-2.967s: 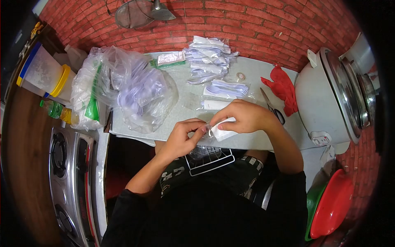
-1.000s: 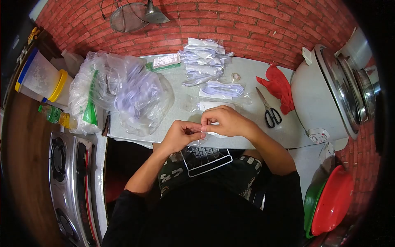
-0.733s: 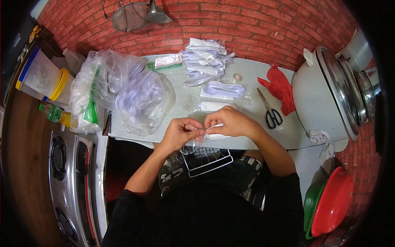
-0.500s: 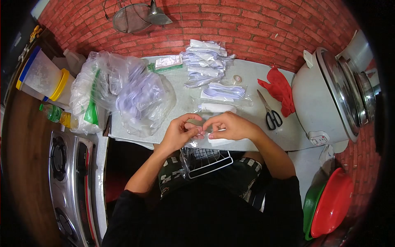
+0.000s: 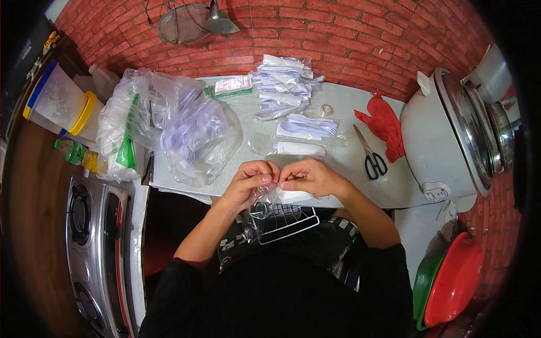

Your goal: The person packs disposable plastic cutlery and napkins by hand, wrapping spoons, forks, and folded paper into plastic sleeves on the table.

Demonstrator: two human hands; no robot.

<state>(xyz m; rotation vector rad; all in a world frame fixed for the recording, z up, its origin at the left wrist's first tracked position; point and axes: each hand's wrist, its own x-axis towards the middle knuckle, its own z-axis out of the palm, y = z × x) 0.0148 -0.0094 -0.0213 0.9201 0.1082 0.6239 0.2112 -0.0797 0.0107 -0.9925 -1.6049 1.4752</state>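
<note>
My left hand (image 5: 248, 183) is closed in a pinch on a clear plastic bag (image 5: 255, 217), which hangs past the table's front edge. Fingertips of my right hand (image 5: 314, 177) pinch at the same plastic, touching or almost touching the left ones. A white folded paper (image 5: 294, 197) lies below my right hand, partly hidden by it. Just beyond the hands is a rolled white napkin (image 5: 300, 149). Behind that, white plastic forks (image 5: 309, 126) rest on a napkin over clear film. Farther back sits a pile of wrapped cutlery packs (image 5: 284, 87).
Left on the table, a large clear bag (image 5: 191, 135) holds white plastic cutlery. Black-handled scissors (image 5: 372, 158), a red cloth (image 5: 386, 127) and a tape roll (image 5: 326, 110) lie to the right, beside a big rice cooker (image 5: 437, 132). A wire rack (image 5: 287, 225) is below the table edge.
My hands have come together, and the right fingers have closed onto the plastic at the left fingertips. The clear bag has shifted slightly below them.
</note>
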